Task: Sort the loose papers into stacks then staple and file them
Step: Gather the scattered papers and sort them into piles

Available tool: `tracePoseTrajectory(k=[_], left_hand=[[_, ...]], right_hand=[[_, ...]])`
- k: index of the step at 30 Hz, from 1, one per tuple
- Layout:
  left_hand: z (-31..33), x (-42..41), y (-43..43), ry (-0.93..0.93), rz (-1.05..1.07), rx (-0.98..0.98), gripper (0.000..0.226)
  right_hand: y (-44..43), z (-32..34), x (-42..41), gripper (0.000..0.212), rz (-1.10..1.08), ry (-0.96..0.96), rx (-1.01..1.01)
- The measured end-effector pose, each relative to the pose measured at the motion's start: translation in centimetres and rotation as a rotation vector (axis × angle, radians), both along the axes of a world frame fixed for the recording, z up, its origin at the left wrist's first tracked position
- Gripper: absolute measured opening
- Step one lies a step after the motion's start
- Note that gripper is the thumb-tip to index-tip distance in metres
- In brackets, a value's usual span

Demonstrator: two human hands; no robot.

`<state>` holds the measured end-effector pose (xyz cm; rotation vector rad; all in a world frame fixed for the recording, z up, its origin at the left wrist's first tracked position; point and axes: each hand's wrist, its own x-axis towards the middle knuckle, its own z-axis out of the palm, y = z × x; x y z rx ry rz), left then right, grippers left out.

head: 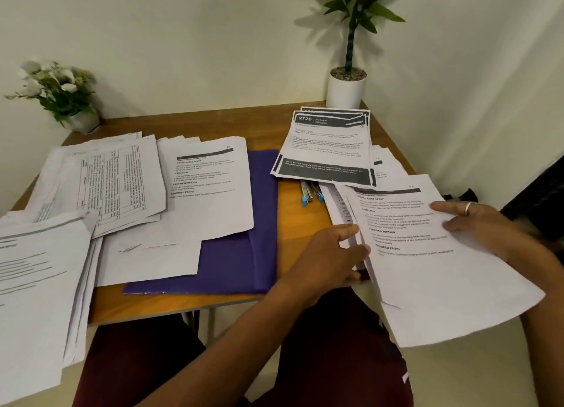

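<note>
Left hand (329,254) pinched the sheaf (442,272) between both hands, right hand (479,223) gripping its opposite edge, likely to square it.

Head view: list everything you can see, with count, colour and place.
table: one, brown wood
folder: one, purple, centre
loose papers: many, white, left, overlapping folder
banded stack: one, white and dark, back right
stapler: one, blue-silver, partly under banded stack
tall plant: one, white pot, back right
flowers: one pot, white, back left
held sheets: few, white, front right
left hand: grips held sheets' left edge
right hand: holds their right side
</note>
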<state>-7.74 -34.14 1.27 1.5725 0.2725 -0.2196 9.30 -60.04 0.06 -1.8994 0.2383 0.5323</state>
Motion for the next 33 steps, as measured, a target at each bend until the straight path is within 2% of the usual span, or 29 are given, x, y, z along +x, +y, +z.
tracePoseTrajectory(k=[7, 11, 15, 18, 20, 22, 24, 26, 30, 33], left_hand=[[0.3, 1.9, 1.2, 0.125, 0.075, 0.01, 0.052], [-0.2, 1.8, 1.9, 0.091, 0.071, 0.097, 0.052], [-0.2, 0.7, 3.4, 0.01, 0.109, 0.231, 0.044], [0.1, -0.8, 5.2, -0.09, 0.179, 0.335, 0.032], [0.2, -2.0, 7.3, -0.167, 0.229, 0.388, 0.026], [0.1, -3.0, 9.7, -0.23, 0.323, 0.468, 0.019], [-0.4, -3.9, 12.4, -0.25, 0.436, 0.61, 0.015], [-1.1, -4.6, 14.7, -0.231, 0.516, 0.718, 0.016], [-2.4, -5.9, 18.0, -0.184, 0.587, 0.839, 0.021], [-2.6, -6.7, 19.0, -0.088, 0.554, 0.943, 0.025]], right_hand=[[1.7, 1.3, -0.7, 0.038, -0.019, -0.022, 0.004], [3.0, 0.3, -0.9, 0.041, -0.011, -0.186, -0.128], [4.6, -1.1, -1.0, 0.028, -0.02, -0.364, -0.21], [5.5, -1.2, -0.6, 0.03, 0.02, -0.436, -0.398], [6.4, -1.8, -0.6, 0.033, 0.021, -0.56, -0.636], [8.6, -1.6, -1.8, 0.029, -0.011, -0.712, -0.724], [12.3, -0.9, -3.7, 0.026, 0.045, -0.826, -0.654], [16.5, -0.3, -5.5, 0.024, 0.187, -0.848, -0.483], [25.0, -0.3, -9.1, 0.026, 0.454, -0.684, -0.158], [29.6, -0.7, -10.8, 0.043, 0.536, -0.582, -0.192]])
